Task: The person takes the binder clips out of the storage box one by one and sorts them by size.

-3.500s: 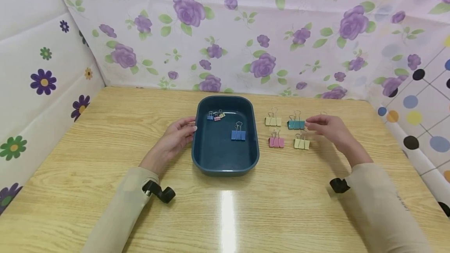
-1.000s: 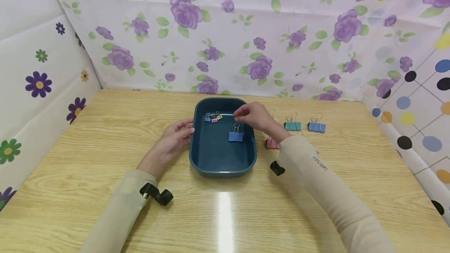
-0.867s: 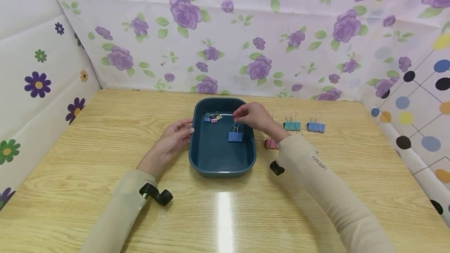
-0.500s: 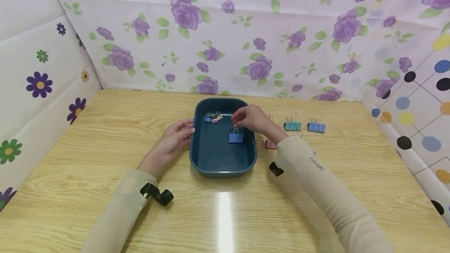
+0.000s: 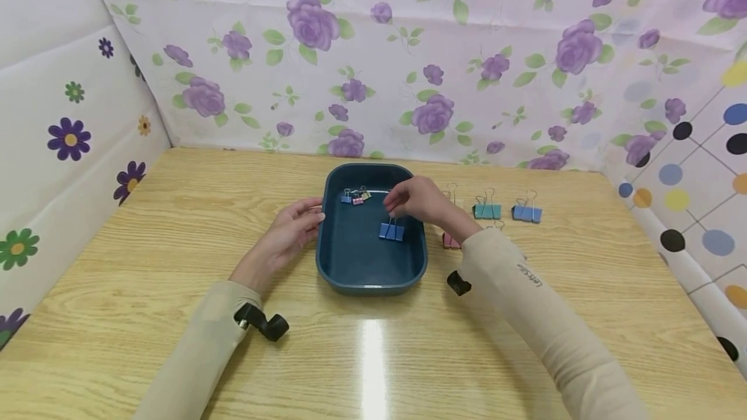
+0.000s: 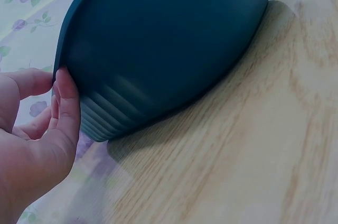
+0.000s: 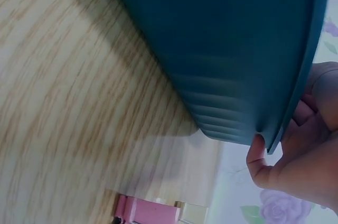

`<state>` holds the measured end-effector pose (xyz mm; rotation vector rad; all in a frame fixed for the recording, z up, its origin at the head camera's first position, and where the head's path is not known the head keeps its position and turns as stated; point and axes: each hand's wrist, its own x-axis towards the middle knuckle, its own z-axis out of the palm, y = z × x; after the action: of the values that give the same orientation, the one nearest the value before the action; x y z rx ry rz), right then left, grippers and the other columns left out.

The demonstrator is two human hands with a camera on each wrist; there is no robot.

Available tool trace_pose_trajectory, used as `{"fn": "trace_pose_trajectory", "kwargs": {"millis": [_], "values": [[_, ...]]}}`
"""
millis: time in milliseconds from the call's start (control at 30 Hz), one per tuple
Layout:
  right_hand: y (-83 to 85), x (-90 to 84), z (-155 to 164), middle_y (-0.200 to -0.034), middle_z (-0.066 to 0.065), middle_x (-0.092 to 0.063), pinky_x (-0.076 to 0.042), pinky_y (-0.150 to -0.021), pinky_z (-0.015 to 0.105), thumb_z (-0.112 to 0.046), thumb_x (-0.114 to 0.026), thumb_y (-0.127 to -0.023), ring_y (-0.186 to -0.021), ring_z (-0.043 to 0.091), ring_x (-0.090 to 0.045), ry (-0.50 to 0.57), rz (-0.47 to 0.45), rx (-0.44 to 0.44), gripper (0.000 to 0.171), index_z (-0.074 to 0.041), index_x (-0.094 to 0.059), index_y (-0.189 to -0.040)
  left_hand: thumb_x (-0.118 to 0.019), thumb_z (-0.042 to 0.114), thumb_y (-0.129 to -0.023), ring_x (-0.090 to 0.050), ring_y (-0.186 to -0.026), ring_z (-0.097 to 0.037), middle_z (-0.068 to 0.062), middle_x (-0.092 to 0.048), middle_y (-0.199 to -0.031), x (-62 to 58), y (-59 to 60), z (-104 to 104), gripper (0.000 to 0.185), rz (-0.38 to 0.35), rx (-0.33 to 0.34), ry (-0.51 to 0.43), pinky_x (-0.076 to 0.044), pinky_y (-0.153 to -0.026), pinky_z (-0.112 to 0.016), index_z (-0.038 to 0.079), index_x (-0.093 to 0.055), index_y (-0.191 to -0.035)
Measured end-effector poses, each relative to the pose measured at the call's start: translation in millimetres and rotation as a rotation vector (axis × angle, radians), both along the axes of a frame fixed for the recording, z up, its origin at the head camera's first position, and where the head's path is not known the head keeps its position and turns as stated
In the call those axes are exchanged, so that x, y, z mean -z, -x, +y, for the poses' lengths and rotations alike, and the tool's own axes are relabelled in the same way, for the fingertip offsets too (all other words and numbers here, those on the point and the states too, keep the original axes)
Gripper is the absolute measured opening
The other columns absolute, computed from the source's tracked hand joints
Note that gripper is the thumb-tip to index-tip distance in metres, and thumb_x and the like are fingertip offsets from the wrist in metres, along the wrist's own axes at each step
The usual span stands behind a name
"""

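Observation:
Inside the dark blue tray, my right hand reaches over the right rim and pinches the wire handle of a larger blue binder clip, whose body sits slightly tilted. Seen from the right wrist, that hand wraps over the tray's edge, its inner fingertips hidden by the wall. At the left rim, my left hand holds the tray; the left wrist view shows thumb and finger meeting at the edge. Small blue, pink and yellow clips lie grouped at the tray's back left.
Right of the tray stand a teal binder clip and a blue binder clip. A pink clip is partly behind my right wrist, with yellow ones mostly hidden. Wooden table surrounds everything, bordered by flowered cloth.
My right hand has left the clips on the right and come into the tray, then lowered onto the larger blue clip, which has tilted slightly. The left hand stays at the rim.

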<state>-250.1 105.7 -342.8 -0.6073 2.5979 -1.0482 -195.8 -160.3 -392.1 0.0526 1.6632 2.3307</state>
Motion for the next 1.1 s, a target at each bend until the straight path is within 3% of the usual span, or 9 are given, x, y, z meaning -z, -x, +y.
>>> {"fn": "trace_pose_trajectory", "kwargs": {"millis": [167,333,500,767,1100], "values": [[-0.8,-1.7,1.8,-0.095,0.010,-0.071,-0.054,-0.081,0.032,0.006,-0.071,-0.083,-0.087,0.019,-0.067,-0.041,0.004,-0.037,0.022,0.003,-0.070,-0.105,-0.046,-0.006,-0.098,-0.060,-0.082,-0.009,-0.003,-0.060,-0.099,1.4,0.4,-0.6,0.044,0.006,-0.002,-0.005,-0.051,-0.073,-0.022,-0.010,-0.033,-0.140],[-1.7,-1.2,3.0,-0.099,0.009,-0.070,-0.054,-0.082,0.032,0.002,-0.072,-0.084,-0.092,0.020,-0.066,-0.152,0.065,-0.123,0.024,0.001,-0.070,-0.107,-0.046,-0.006,-0.098,-0.060,-0.082,-0.010,-0.004,-0.060,-0.099,2.0,0.3,0.1,0.044,0.010,-0.001,-0.003,-0.051,-0.073,-0.021,-0.011,-0.032,-0.140],[-1.1,-1.4,2.4,-0.095,0.006,-0.070,-0.054,-0.081,0.033,-0.003,-0.074,-0.084,-0.089,0.018,-0.065,-0.208,0.120,-0.154,0.019,-0.001,-0.072,-0.103,-0.045,-0.006,-0.098,-0.060,-0.081,-0.010,-0.003,-0.061,-0.098,1.9,0.4,0.8,0.044,0.014,0.000,-0.005,-0.051,-0.073,-0.021,-0.011,-0.032,-0.139],[0.5,1.0,2.1,-0.086,0.002,-0.070,-0.054,-0.077,0.031,-0.003,-0.073,-0.085,-0.080,0.014,-0.065,-0.155,0.101,-0.119,0.009,-0.004,-0.074,-0.094,-0.045,-0.006,-0.098,-0.060,-0.083,-0.010,-0.003,-0.061,-0.099,1.3,0.7,0.6,0.044,0.020,0.008,0.005,-0.051,-0.074,-0.022,-0.011,-0.033,-0.140],[2.6,-4.5,3.7,-0.089,0.003,-0.071,-0.053,-0.082,0.035,-0.011,-0.074,-0.087,-0.082,0.017,-0.064,-0.062,0.066,-0.013,0.010,-0.007,-0.075,-0.096,-0.046,-0.006,-0.097,-0.061,-0.082,-0.010,-0.004,-0.061,-0.099,0.6,0.2,0.7,0.045,0.013,0.002,-0.007,-0.051,-0.073,-0.022,-0.011,-0.032,-0.140]]}}
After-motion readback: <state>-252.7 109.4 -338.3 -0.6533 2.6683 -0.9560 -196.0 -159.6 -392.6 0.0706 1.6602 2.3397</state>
